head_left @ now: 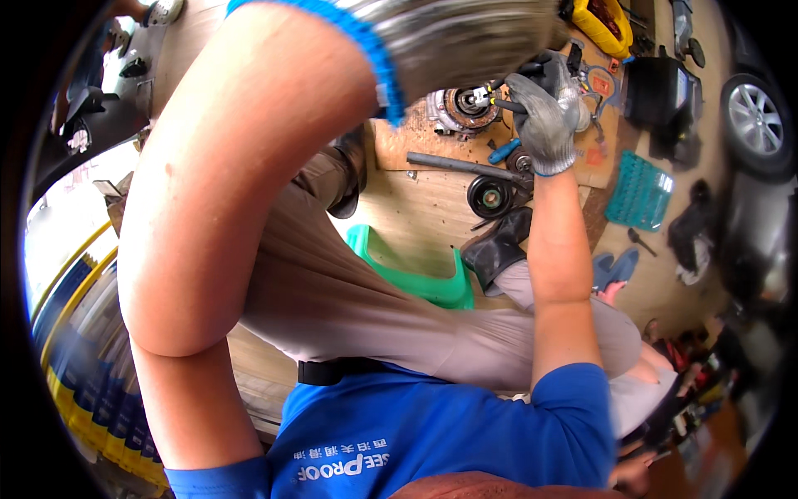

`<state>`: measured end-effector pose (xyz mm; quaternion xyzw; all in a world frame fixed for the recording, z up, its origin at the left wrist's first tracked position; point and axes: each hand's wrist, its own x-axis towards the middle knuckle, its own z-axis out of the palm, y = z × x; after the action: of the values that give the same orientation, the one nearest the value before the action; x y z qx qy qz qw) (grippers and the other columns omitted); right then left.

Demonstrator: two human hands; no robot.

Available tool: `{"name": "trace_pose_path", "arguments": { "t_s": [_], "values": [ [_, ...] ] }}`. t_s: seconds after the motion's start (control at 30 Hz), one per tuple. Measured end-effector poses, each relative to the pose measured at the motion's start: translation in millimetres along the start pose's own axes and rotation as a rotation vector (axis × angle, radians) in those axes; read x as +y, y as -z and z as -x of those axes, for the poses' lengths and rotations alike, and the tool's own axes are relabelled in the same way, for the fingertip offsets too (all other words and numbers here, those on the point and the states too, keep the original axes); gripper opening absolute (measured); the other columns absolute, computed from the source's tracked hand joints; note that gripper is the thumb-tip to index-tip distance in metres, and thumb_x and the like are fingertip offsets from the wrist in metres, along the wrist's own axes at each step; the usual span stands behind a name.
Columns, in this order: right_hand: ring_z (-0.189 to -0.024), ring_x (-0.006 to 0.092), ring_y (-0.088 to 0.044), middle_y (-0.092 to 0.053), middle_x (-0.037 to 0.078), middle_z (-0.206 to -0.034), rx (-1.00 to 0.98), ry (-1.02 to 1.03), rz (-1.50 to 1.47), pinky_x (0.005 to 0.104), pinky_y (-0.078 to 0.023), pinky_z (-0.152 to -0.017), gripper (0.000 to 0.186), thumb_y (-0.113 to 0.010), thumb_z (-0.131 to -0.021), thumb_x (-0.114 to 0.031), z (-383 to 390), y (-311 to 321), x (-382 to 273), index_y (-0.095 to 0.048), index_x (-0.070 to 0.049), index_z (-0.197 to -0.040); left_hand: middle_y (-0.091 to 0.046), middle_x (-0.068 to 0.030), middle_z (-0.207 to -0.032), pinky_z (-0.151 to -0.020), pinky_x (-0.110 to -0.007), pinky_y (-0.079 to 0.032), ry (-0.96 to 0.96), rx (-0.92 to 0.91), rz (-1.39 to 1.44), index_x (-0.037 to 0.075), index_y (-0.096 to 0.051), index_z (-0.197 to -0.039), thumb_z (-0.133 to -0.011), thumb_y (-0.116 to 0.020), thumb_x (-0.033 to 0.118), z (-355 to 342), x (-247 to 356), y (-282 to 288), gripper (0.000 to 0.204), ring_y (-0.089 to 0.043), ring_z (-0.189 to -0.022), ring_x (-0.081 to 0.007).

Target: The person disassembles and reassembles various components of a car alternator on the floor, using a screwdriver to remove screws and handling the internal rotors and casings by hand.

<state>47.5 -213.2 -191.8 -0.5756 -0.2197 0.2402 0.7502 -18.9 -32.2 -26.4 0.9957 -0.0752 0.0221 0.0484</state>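
Note:
My right hand (544, 116), in a grey knit glove, grips a black-handled tool (509, 105) whose tip points at a round metal machine part (464, 106) lying on the plywood floor (416, 208). My left arm rises large across the picture. My left hand (465, 33), in a grey glove with a blue cuff, is close to the camera and blurred just above that round part. Its fingers and anything in them are not clear. I sit low, with grey trousers and black boots (499, 245) toward the work.
A green plastic stool (416, 279) lies under my legs. A black pulley (490, 197), a long metal bar (465, 166) and a blue-handled tool (503, 151) lie near the part. A teal tray (638, 191), a black case (661, 91), a yellow object (603, 25) and a car wheel (752, 116) stand to the right.

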Motion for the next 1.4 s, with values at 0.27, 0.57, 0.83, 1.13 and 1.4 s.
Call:
{"name": "trace_pose_path", "arguments": {
  "t_s": [0.27, 0.57, 0.83, 1.13, 1.4],
  "values": [
    [-0.095, 0.0128, -0.068, -0.07, 0.006, -0.104, 0.181, 0.01, 0.031, 0.0252, -0.056, -0.088, 0.022, -0.067, -0.097, -0.001, 9.6, -22.3, 19.1, -0.065, 0.001, -0.118, -0.069, -0.0218, -0.073, -0.067, -0.047, -0.056, -0.049, -0.007, 0.031, -0.003, -0.072, -0.083, -0.087, -0.067, 0.033, -2.7, -10.3, -8.7, 0.036, -0.069, -0.07, -0.039],
    [-0.082, 0.0079, -0.061, -0.07, 0.004, -0.096, 0.178, 0.045, 0.206, 0.0237, -0.05, -0.073, 0.023, -0.07, -0.097, -0.005, 11.3, -26.3, 46.4, -0.066, 0.002, -0.118, -0.069, -0.0227, -0.075, -0.068, -0.047, -0.056, -0.092, -0.003, 0.072, -0.003, -0.072, -0.086, -0.086, -0.068, 0.034, 0.9, -15.2, -11.7, 0.037, -0.07, -0.072, -0.0391],
    [-0.072, 0.0078, -0.063, -0.071, 0.005, -0.087, 0.306, 0.093, 0.367, 0.0243, -0.049, -0.064, 0.022, -0.067, -0.102, -0.013, 10.2, -23.8, 30.9, -0.066, 0.003, -0.118, -0.07, -0.0235, -0.077, -0.069, -0.046, -0.056, -0.118, -0.02, 0.112, -0.003, -0.071, -0.088, -0.085, -0.069, 0.035, 4.5, -15.1, -11.2, 0.038, -0.071, -0.074, -0.0392],
    [-0.07, 0.0246, -0.07, -0.071, 0.015, -0.087, 0.41, 0.164, -0.109, 0.0397, -0.061, -0.071, 0.025, -0.052, -0.102, -0.012, -5.1, -18.5, -34.3, -0.061, 0.005, -0.118, -0.071, -0.0243, -0.079, -0.07, -0.046, -0.057, -0.147, -0.086, 0.2, -0.004, -0.071, -0.09, -0.084, -0.07, 0.036, -3.5, -20.2, -3.2, 0.04, -0.072, -0.076, -0.0393],
    [-0.095, 0.0232, -0.067, -0.069, 0.009, -0.104, 0.001, 0.437, -0.557, 0.0451, -0.056, -0.093, 0.033, -0.055, -0.106, -0.026, -28.2, -32.4, -123.3, -0.064, -0.003, -0.127, -0.071, -0.0257, -0.08, -0.072, -0.047, -0.057, -0.215, -0.079, 0.429, -0.004, -0.07, -0.09, -0.083, -0.07, 0.034, -0.1, -14.9, 17.3, 0.039, -0.072, -0.077, -0.0402]
  ]
}}
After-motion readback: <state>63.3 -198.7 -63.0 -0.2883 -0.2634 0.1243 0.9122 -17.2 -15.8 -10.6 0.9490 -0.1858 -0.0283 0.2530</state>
